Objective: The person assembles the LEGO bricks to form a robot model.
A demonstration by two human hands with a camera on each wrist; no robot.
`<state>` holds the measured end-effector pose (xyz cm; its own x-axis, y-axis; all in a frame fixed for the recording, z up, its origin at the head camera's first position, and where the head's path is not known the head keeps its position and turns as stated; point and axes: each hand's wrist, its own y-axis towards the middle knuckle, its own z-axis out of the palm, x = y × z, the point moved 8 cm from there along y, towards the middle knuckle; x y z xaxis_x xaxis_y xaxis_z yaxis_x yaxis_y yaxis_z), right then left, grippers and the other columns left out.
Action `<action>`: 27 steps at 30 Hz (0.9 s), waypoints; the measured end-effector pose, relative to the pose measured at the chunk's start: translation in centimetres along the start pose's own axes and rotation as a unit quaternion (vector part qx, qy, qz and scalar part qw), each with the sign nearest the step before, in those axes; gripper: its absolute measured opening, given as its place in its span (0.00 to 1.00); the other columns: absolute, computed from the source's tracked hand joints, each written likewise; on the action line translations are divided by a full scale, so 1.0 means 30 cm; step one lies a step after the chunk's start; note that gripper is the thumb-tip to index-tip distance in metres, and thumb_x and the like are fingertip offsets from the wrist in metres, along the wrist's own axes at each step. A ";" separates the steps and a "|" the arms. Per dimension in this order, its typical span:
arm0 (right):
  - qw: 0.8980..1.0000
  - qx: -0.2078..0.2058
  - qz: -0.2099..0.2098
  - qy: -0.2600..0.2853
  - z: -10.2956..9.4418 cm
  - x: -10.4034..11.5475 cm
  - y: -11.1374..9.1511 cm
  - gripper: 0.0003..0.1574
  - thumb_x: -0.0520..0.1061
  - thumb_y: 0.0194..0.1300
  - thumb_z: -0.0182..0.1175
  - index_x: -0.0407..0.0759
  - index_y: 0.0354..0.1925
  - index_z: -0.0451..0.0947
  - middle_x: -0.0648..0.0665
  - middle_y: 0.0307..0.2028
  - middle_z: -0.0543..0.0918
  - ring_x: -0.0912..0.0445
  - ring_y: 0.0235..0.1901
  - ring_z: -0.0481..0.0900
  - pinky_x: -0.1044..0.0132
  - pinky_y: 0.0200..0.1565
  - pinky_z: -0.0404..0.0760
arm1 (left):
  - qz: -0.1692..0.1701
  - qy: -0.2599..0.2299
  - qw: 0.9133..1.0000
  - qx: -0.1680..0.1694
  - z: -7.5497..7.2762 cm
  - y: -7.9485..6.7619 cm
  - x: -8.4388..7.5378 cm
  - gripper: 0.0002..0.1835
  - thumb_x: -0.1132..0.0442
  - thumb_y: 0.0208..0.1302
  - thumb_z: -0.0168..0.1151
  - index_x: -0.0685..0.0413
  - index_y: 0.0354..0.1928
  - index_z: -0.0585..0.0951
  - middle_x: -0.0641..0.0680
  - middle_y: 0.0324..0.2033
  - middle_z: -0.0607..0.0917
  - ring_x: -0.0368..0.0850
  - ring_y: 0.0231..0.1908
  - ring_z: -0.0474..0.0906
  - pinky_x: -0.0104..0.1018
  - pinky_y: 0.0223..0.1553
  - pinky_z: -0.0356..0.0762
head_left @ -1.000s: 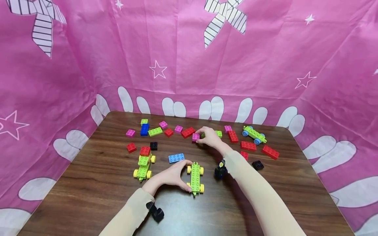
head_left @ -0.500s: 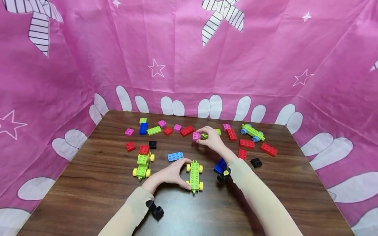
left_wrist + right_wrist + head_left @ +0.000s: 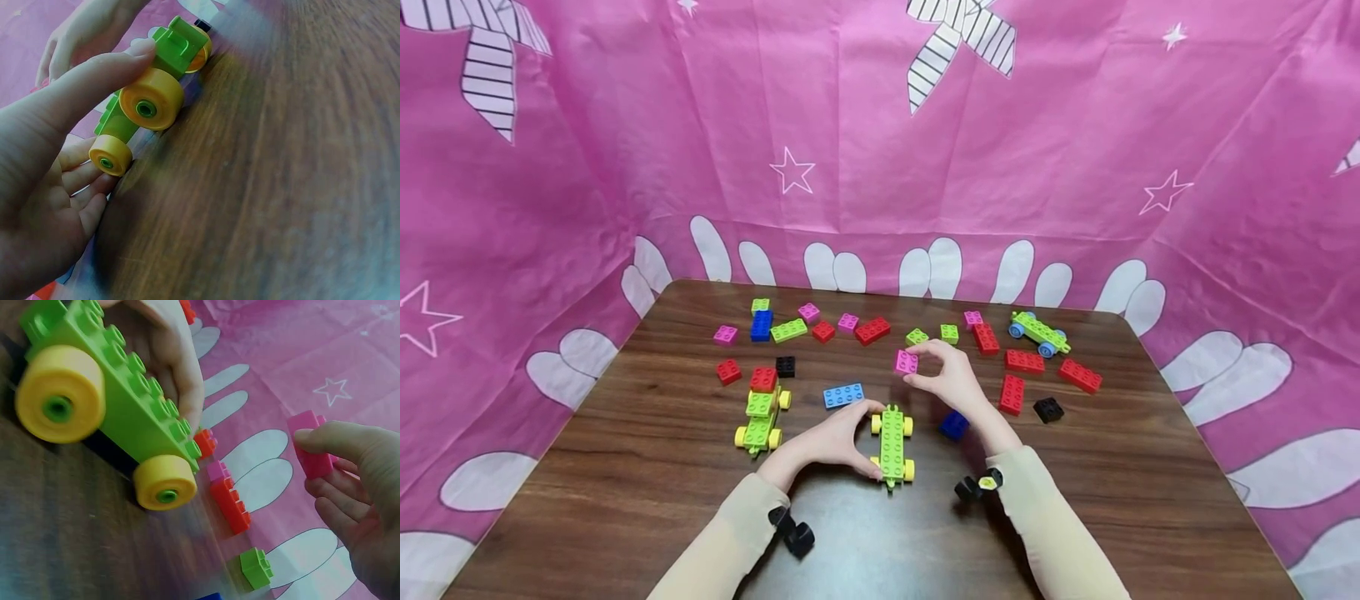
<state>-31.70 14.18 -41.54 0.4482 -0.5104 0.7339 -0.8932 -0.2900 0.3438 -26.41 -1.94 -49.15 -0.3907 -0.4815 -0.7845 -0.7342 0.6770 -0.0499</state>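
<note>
A green toy car base (image 3: 892, 446) with yellow wheels stands on the table, its studs facing up. My left hand (image 3: 831, 437) grips it from the left, thumb at the near end and fingers at the far end; in the left wrist view the thumb (image 3: 128, 59) presses its green end. Between thumb and fingers, my right hand (image 3: 952, 379) pinches a pink square brick (image 3: 906, 362). That brick (image 3: 310, 445) is up off the table in the right wrist view. A dark blue brick (image 3: 954, 425) lies beneath the right wrist.
Left of the left hand stands another yellow-wheeled car (image 3: 762, 421) bearing green and red bricks. A light blue brick (image 3: 844, 396) lies just beyond that hand. Loose bricks line the back, with a blue-wheeled car base (image 3: 1039, 333) at right and red bricks (image 3: 1012, 394) nearby.
My right hand has lifted the pink brick and drawn it back toward the car base, uncovering green bricks behind. The left hand keeps its grip on the base.
</note>
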 end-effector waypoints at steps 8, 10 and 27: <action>0.998 0.068 0.003 0.006 0.042 0.031 -0.076 0.23 0.44 0.53 0.73 0.43 0.49 0.82 0.46 0.45 0.85 0.51 0.48 0.81 0.50 0.52 0.79 | -0.013 -0.008 1.000 0.006 0.003 0.000 0.003 0.51 0.44 0.42 0.78 0.55 0.66 0.64 0.54 0.63 0.70 0.47 0.65 0.65 0.49 0.66 0.64; 0.996 0.087 -0.006 0.006 0.056 0.040 -0.086 0.24 0.44 0.53 0.73 0.43 0.49 0.81 0.46 0.45 0.85 0.51 0.47 0.81 0.50 0.52 0.79 | -0.014 -0.011 1.000 0.005 0.002 0.000 0.003 0.51 0.45 0.42 0.78 0.55 0.66 0.64 0.54 0.62 0.71 0.47 0.64 0.65 0.50 0.66 0.64; 0.984 0.177 -0.010 -0.003 0.121 0.033 -0.132 0.21 0.46 0.50 0.75 0.48 0.45 0.83 0.53 0.42 0.86 0.58 0.46 0.81 0.61 0.50 0.79 | -0.008 -0.001 1.000 0.002 0.002 0.001 0.000 0.50 0.44 0.41 0.79 0.54 0.66 0.65 0.53 0.62 0.71 0.47 0.64 0.65 0.49 0.66 0.64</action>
<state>-27.60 11.90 -44.31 0.4664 -0.5071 0.7248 -0.8162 -0.5627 0.1315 -26.39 -1.89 -49.20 -0.3783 -0.4910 -0.7847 -0.7377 0.6720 -0.0649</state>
